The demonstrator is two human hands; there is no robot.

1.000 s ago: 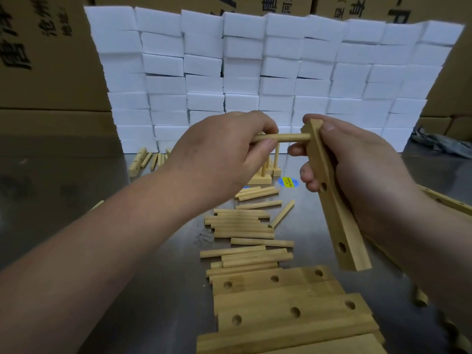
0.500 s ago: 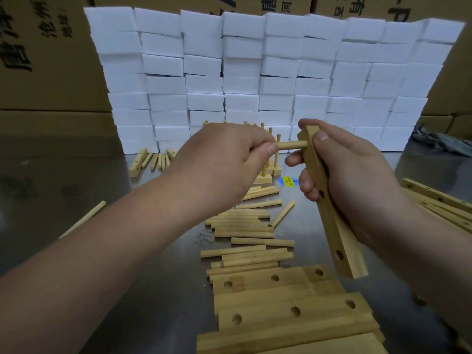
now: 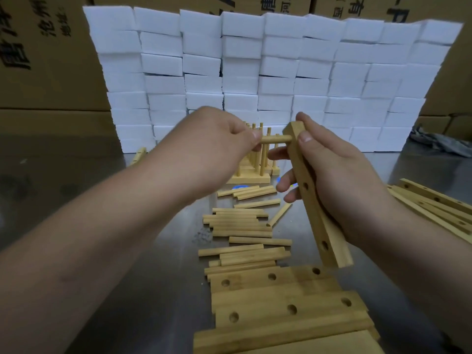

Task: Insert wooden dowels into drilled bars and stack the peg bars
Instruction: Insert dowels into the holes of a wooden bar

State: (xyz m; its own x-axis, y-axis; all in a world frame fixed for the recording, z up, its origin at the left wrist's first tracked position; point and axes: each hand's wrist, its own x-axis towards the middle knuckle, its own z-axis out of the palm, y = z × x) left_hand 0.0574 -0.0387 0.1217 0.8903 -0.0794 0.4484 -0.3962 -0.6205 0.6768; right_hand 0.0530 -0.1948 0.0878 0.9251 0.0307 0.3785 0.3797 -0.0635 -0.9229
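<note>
Head view: pinching a dowel (image 3: 277, 139) in the left hand (image 3: 219, 139), tip at the top hole of a bar (image 3: 314, 198), gripped tilted in the right hand (image 3: 339, 175) above the worktop (image 3: 102, 251). Best to keep the dowel square to the hole, push straight, twist slightly, brace behind the hole. No levering sideways.

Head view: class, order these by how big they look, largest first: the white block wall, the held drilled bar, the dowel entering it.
1. white block wall
2. drilled bar, enlarged by nearness to the camera
3. dowel
</note>
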